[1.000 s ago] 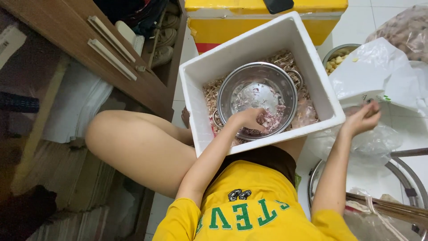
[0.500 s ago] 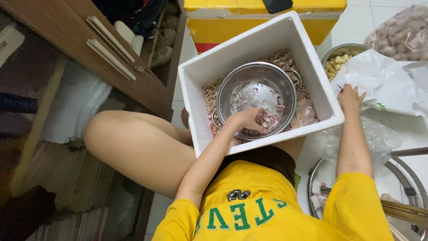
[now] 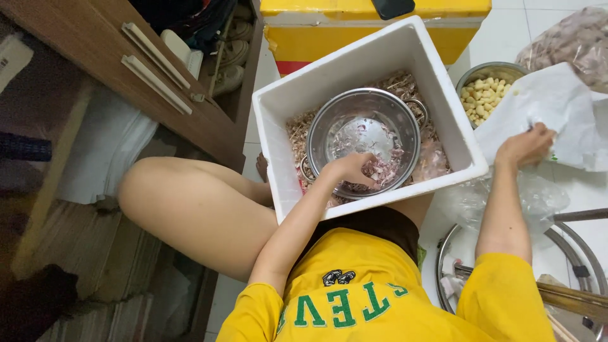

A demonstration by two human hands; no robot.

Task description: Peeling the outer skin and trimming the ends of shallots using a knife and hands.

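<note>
Head view, looking down on a person in a yellow shirt (image 3: 373, 297) seated on the floor, one bare knee (image 3: 183, 202) raised at their left.

Left hand (image 3: 347, 170): reaches into a steel bowl (image 3: 361, 136), fingers curled down and bunched over the pinkish peels (image 3: 383, 171) lying at the bowl's near side; whether it grips any cannot be told.

The bowl sits inside a white foam box (image 3: 373, 60), resting on a bed of dry peels (image 3: 405, 83) that fills the box bottom and shows around the bowl's rim. The box stands tilted against the person's lap, its near wall just above the shirt.

Right hand (image 3: 525, 145): stretched out past the box's right wall, closed on the edge of a white bag (image 3: 557, 107), fingers pinching the plastic.

Behind the bag's far edge, a small steel bowl of peeled cloves (image 3: 484, 92) stands just beside the box's right far corner. A clear bag of unpeeled bulbs (image 3: 576, 41) lies at the top right. A crumpled clear bag (image 3: 538, 199) lies under the right forearm, and a large round steel tray (image 3: 570, 253) lies at the lower right, partly cut off.

A yellow crate (image 3: 373, 28) stands beyond the box's far wall. A wooden cabinet (image 3: 145, 82) runs along the upper left.
</note>
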